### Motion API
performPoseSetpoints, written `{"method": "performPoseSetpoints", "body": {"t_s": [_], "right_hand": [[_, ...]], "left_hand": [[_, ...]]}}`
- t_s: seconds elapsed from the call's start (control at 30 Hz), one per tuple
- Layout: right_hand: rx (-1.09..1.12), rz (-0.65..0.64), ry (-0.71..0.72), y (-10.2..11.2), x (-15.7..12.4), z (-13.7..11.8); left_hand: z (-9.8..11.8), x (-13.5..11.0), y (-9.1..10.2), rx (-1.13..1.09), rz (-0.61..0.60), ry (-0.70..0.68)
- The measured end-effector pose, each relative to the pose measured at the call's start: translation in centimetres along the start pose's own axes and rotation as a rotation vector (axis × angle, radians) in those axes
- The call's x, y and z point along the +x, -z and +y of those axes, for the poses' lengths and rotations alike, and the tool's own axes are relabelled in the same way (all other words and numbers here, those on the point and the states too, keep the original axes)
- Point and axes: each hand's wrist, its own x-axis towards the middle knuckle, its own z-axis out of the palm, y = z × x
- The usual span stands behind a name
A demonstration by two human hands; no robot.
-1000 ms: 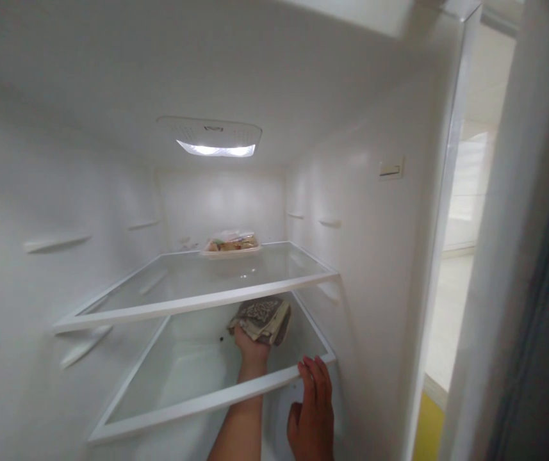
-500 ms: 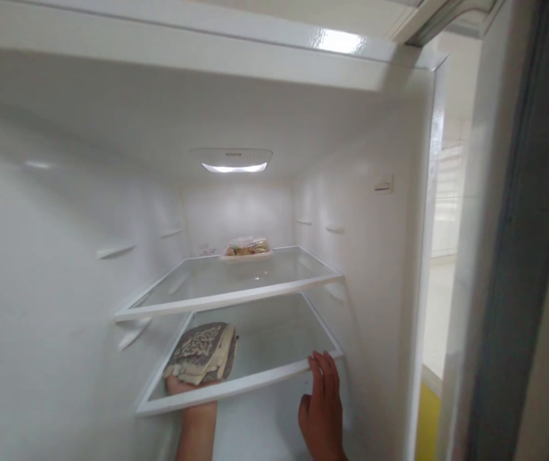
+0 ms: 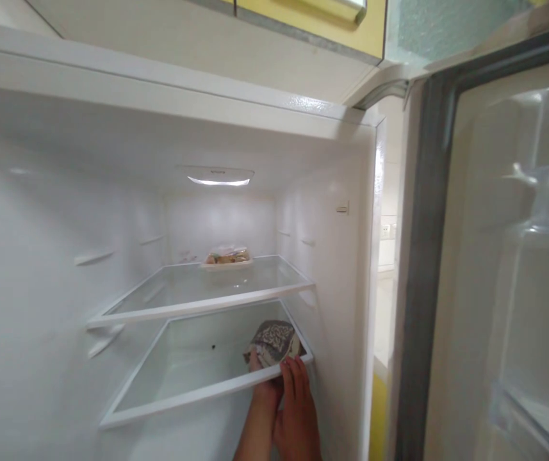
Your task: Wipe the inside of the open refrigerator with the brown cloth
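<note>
A folded grey-and-cream patterned cloth (image 3: 274, 339) lies on the right part of the lower glass shelf (image 3: 182, 392), close to its front right corner. My left hand (image 3: 261, 378) reaches over the shelf's front rim and holds the cloth from its near left side; the cloth covers most of the fingers. My right hand (image 3: 297, 400) is at the front rim near the right corner, its fingertips hooked over the white edge, its thumb hidden. The two hands are close together, the right partly in front of the left. A small dark speck (image 3: 213, 347) sits on the shelf's glass.
An upper glass shelf (image 3: 197, 308) runs above, with a wrapped tray of food (image 3: 227, 257) at its back. The fridge door (image 3: 485, 269) stands open at right. A lamp (image 3: 218, 177) glows under the ceiling. A yellow cabinet (image 3: 312, 22) is overhead.
My left hand and the cloth have moved from the lower shelf's left side to its right front corner, uncovering the speck. My right hand stays at the rim. The view has turned right.
</note>
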Motion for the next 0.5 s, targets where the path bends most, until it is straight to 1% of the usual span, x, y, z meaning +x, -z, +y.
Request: {"method": "performPoseSetpoints", "body": {"t_s": [0.1, 0.17, 0.2, 0.27, 0.33, 0.4, 0.43, 0.5], "right_hand": [[-0.020, -0.005, -0.011, 0.1, 0.1, -0.1], [-0.016, 0.000, -0.016, 0.1, 0.1, -0.2], [-0.010, 0.003, -0.011, 0.1, 0.1, -0.2], [0.002, 0.008, -0.001, 0.1, 0.0, -0.3], [0.006, 0.003, -0.003, 0.1, -0.1, -0.3], [0.005, -0.009, -0.017, 0.2, -0.2, -0.3], [0.002, -0.015, -0.022, 0.3, -0.2, -0.4], [-0.008, -0.026, -0.019, 0.4, -0.3, -0.5]], "left_hand": [[0.2, -1.2, 0.1, 0.002, 0.077, 0.097], [0.9, -2.6, 0.5, -0.004, 0.099, 0.105], [1.4, -3.4, 0.8, -0.016, 0.091, 0.084], [2.7, -5.0, 1.7, -0.050, 0.068, -0.016], [4.4, -6.6, 2.9, -0.059, 0.103, -0.171], [6.7, -8.3, 4.4, -0.045, 0.171, -0.331], [8.0, -9.1, 5.2, -0.041, 0.183, -0.389], [10.8, -10.6, 6.5, -0.054, 0.138, -0.440]]}}
